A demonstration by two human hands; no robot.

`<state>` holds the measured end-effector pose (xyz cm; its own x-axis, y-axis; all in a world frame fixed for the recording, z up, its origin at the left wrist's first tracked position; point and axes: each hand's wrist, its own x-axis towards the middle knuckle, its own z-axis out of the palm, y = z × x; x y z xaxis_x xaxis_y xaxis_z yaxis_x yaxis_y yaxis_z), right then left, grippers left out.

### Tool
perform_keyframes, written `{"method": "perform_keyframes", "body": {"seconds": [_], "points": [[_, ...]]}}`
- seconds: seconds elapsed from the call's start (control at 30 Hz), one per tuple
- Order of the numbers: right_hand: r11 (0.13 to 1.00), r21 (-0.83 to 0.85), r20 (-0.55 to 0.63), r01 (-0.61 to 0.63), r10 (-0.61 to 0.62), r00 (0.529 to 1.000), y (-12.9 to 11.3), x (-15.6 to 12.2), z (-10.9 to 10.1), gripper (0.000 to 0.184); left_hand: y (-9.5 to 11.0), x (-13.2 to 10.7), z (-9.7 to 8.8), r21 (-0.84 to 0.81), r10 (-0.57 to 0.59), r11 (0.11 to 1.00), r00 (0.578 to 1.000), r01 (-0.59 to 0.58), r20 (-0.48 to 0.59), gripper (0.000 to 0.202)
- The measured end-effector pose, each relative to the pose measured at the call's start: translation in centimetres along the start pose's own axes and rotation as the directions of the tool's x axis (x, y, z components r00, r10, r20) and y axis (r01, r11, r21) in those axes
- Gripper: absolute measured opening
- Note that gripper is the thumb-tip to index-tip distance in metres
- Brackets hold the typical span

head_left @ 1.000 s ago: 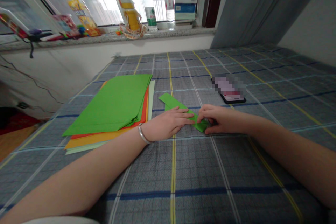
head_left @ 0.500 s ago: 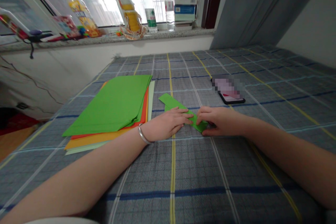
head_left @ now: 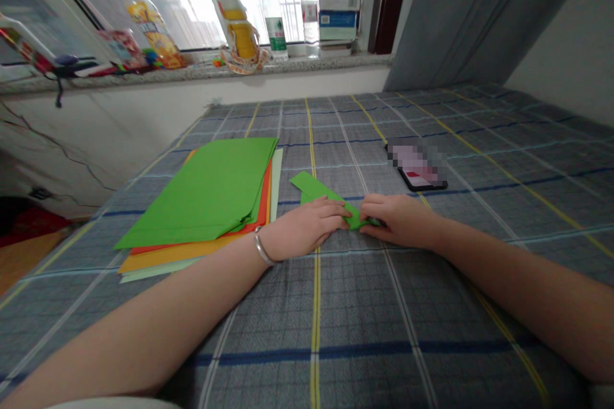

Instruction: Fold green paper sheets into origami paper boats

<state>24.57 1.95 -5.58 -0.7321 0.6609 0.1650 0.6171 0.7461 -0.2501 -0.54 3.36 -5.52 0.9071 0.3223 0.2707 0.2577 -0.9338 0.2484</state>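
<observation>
A folded green paper strip point(head_left: 316, 188) lies on the checked blue-grey cloth point(head_left: 336, 307). My left hand point(head_left: 307, 227), with a silver bangle on its wrist, lies flat on the strip's near part, fingers stretched and pressed down. My right hand point(head_left: 400, 220) pinches the strip's near end with closed fingers; that end is mostly hidden under them. The two hands nearly touch.
A stack of coloured paper sheets point(head_left: 211, 195), green on top, lies left of my hands. A phone point(head_left: 418, 169) lies behind my right hand. Bottles point(head_left: 272, 16), boxes point(head_left: 338, 16) and packets stand on the window sill. A grey curtain point(head_left: 460, 13) hangs at the right.
My right hand has folded the strip's near end further in, so less green shows between the hands. My left hand has stayed put on the strip.
</observation>
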Motion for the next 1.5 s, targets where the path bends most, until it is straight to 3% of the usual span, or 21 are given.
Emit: {"method": "perform_keyframes", "body": {"seconds": [0.27,0.5,0.73,0.87,1.23,1.37,1.5], "points": [[0.999,-0.004,-0.014,-0.048,0.048,0.999,0.2,0.9,0.8,0.017,-0.2,0.0,0.0,0.015,-0.019,1.0,0.999,0.018,0.043,0.026],[0.985,-0.167,-0.058,-0.038,0.029,0.998,0.2,0.9,0.8,0.012,-0.1,0.0,-0.1,0.1,-0.012,0.995,0.998,0.006,0.058,0.025],[0.991,-0.134,-0.164,-0.03,0.007,0.986,1.1,0.7,1.9,0.012,0.2,0.2,-0.4,0.179,0.069,0.98,0.992,-0.087,0.105,0.037],[0.987,-0.141,-0.157,-0.08,0.057,0.986,1.3,0.5,2.3,0.014,0.1,0.3,-0.5,0.218,0.059,0.972,0.989,-0.087,0.135,0.038],[0.996,-0.041,-0.181,-0.078,0.069,0.981,1.9,0.5,2.8,0.012,0.6,0.3,-0.4,0.228,0.055,0.97,0.988,-0.087,0.145,0.037],[0.994,-0.005,-0.128,-0.11,0.108,0.986,1.4,0.6,2.5,0.014,0.9,0.5,-0.3,0.218,0.019,0.975,0.99,-0.049,0.141,0.036],[0.968,0.026,-0.017,-0.249,0.249,0.968,0.4,0.9,2.0,0.007,1.3,0.8,-0.1,0.218,0.0,0.976,0.992,-0.027,0.125,0.035]]}}
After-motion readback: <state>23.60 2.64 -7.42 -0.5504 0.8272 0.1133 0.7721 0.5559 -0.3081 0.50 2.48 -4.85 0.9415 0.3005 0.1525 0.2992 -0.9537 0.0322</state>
